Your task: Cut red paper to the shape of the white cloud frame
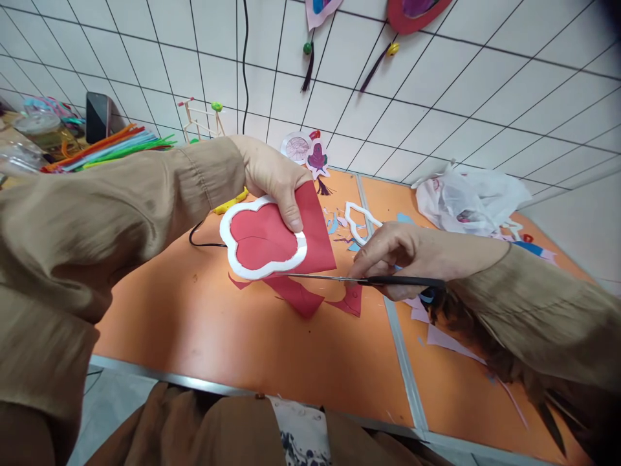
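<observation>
My left hand (pixel 279 184) pinches a sheet of red paper (pixel 317 226), thumb on top. A white scalloped foam frame (pixel 233 255) lies flat against the paper, and its outer left side has no red paper showing beyond it. In my right hand (pixel 395 255) are black-handled scissors (pixel 407 281), with the blades pointing left along the lower edge of the frame and paper. Whether the blades are parted cannot be made out. Red paper offcuts (pixel 298 294) lie on the table beneath.
The orange table (pixel 242 349) holds another white frame (pixel 356 223), paper scraps (pixel 451 340) and a white plastic bag (pixel 470 194). Colourful pipe cleaners (pixel 116 145) and a phone (pixel 98 118) are at the back left. Tasselled paper ornaments (pixel 417 13) hang on the tiled wall.
</observation>
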Demonstrator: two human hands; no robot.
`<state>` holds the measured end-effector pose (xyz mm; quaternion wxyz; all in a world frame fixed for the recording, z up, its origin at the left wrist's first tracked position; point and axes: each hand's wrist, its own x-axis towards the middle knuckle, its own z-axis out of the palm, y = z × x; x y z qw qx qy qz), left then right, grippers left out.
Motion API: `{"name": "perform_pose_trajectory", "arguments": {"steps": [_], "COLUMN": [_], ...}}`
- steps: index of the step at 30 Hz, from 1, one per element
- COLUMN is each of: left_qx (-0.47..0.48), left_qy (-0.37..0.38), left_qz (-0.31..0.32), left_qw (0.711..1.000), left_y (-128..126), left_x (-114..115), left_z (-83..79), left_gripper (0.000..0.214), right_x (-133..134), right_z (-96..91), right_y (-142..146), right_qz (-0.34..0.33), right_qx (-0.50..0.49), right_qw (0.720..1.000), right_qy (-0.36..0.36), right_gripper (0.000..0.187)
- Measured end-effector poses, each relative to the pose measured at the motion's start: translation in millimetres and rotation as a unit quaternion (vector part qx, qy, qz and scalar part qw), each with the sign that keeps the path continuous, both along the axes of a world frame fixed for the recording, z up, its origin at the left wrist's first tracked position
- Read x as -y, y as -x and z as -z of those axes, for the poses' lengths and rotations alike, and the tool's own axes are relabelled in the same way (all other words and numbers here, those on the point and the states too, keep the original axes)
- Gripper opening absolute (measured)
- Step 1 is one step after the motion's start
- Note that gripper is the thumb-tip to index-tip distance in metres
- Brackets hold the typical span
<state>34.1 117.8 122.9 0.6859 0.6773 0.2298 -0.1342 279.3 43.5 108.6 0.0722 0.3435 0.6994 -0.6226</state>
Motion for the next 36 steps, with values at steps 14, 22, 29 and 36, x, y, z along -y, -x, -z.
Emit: {"name": "perform_pose_trajectory", "arguments": {"steps": [14, 22, 29, 36], "left_qx": [-0.003, 0.018, 0.017, 0.015], "left_qy": [0.005, -0.017, -0.013, -0.031], "left_qz": [0.024, -0.061, -0.002, -0.029], "left_qw": [1.0, 0.998, 1.0, 0.999], "left_y": [-0.3, 0.7, 0.4, 2.6], "left_x": [-3.3, 0.7, -0.2, 0.9], "left_z": [2.9, 3.3, 1.5, 1.9], "left_gripper": [0.032, 0.031, 0.027, 0.022], "right_x": [-8.3, -7.9, -7.1, -7.5], "right_z": [7.9, 8.1, 3.5, 6.3], "right_y": [-7.5, -9.2, -5.8, -6.3], "right_qz": [-0.019, -0.001, -0.007, -0.001], "right_qx": [-0.018, -0.009, -0.012, -0.011], "right_qw": [0.999, 1.0, 1.0, 1.0], "right_qy": [0.024, 0.017, 0.014, 0.01], "right_gripper": [0.041, 0.042, 0.04, 0.045]}}
